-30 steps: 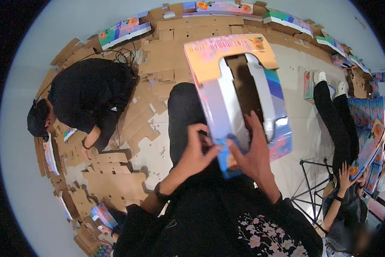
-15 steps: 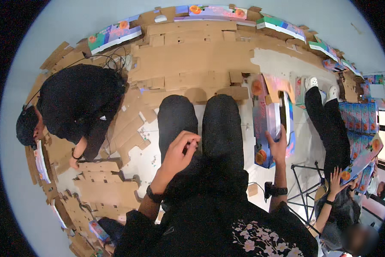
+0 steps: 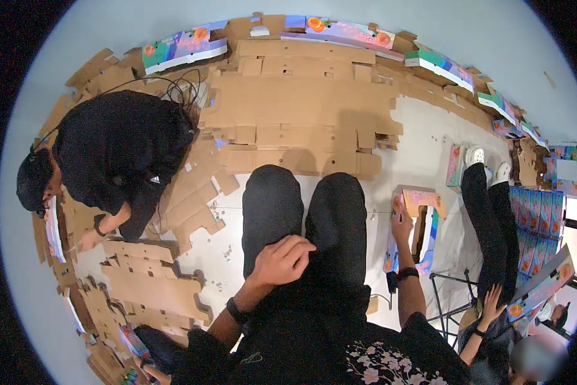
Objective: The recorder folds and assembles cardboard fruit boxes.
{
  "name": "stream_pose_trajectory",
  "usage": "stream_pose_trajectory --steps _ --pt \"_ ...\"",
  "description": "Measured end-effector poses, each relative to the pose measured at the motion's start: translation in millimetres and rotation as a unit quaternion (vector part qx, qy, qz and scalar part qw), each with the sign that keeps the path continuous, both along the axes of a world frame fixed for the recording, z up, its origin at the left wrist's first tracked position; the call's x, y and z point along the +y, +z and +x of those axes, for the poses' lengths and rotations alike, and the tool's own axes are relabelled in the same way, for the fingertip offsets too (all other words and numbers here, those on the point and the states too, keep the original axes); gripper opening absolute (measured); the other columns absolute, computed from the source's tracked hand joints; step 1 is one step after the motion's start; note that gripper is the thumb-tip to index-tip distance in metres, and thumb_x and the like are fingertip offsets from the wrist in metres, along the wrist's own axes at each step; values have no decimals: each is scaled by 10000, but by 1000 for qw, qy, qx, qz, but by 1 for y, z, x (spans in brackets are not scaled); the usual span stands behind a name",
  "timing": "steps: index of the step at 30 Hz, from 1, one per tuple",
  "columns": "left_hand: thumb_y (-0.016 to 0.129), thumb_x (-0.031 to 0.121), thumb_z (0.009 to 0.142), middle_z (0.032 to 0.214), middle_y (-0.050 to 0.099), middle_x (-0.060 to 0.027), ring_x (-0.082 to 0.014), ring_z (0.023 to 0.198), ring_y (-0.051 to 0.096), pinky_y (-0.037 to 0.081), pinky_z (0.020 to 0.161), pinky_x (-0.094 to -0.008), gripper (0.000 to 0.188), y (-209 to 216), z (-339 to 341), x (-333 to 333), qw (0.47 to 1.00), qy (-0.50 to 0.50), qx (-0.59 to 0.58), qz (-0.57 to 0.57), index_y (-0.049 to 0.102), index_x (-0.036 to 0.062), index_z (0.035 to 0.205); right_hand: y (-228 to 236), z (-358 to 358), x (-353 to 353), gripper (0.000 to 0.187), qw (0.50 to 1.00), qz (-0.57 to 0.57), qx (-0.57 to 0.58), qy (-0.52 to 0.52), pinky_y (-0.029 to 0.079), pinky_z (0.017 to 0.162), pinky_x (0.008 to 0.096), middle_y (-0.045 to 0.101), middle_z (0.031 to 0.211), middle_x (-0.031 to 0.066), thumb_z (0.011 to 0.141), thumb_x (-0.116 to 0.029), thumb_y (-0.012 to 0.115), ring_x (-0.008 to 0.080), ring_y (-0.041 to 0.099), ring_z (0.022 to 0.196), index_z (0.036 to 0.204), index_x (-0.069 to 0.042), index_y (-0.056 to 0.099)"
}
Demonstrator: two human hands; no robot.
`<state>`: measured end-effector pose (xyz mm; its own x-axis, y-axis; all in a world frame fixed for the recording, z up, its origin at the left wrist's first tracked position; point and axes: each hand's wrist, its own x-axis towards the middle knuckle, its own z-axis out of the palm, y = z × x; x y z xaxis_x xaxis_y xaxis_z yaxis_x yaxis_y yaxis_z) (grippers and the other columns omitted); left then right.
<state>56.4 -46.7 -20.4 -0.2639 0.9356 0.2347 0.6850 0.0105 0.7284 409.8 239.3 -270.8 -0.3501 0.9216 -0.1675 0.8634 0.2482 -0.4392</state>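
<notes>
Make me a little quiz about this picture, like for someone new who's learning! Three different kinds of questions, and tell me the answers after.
1. Pick one: which of the wearer's hands is at the colourful box with the cut-out window?
A) left
B) right
2. True or false: the wearer's left hand is inside that box.
3. Fill in the blank: the big flattened cardboard on the floor beyond the wearer's knees is coloured ____.

Key:
1. B, the right hand.
2. False: it is over the lap, apart from the box.
3. Brown.
</notes>
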Motion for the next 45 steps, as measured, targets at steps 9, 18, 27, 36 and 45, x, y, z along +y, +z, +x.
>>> stream_pose_trajectory --steps 9,18,27,36,45 --pt "688 27 763 934 638 -46 -201 787 671 571 635 -298 202 0 -10 -24 998 -31 7 50 638 60 956 -22 -130 -23 534 939 -282 193 -35 522 907 402 605 1264 226 819 -219 720 338 637 1070 1283 3 577" --pt "693 13 734 869 647 -45 -193 725 675 556 586 -292 148 -2 -16 -55 996 47 -12 76 656 69 866 -87 29 -143 557 874 -363 95 308 442 1034 393 606 1335 158 900 -378 653 301 580 1196 1296 7 582" --pt "664 -23 705 834 675 -60 -196 659 674 544 570 -281 152 -4 -13 -55 988 126 14 92 666 67 828 -25 48 -237 560 774 -571 212 -173 419 1054 364 550 1395 152 972 -403 536 281 531 1258 1389 -32 499" --pt "652 -69 726 832 680 -94 -189 630 665 531 537 -287 136 -1 8 -49 982 141 -29 122 662 32 817 207 260 -80 541 707 -249 545 -376 420 1048 325 535 1405 134 1004 -381 465 251 528 1256 1432 -52 440" --pt "693 10 720 904 675 -34 -217 787 678 560 678 -316 153 31 26 -39 995 -1 87 52 685 89 851 302 446 -5 520 606 -86 655 -444 424 1035 298 531 1398 119 1026 -360 420 227 530 1245 1450 -61 410"
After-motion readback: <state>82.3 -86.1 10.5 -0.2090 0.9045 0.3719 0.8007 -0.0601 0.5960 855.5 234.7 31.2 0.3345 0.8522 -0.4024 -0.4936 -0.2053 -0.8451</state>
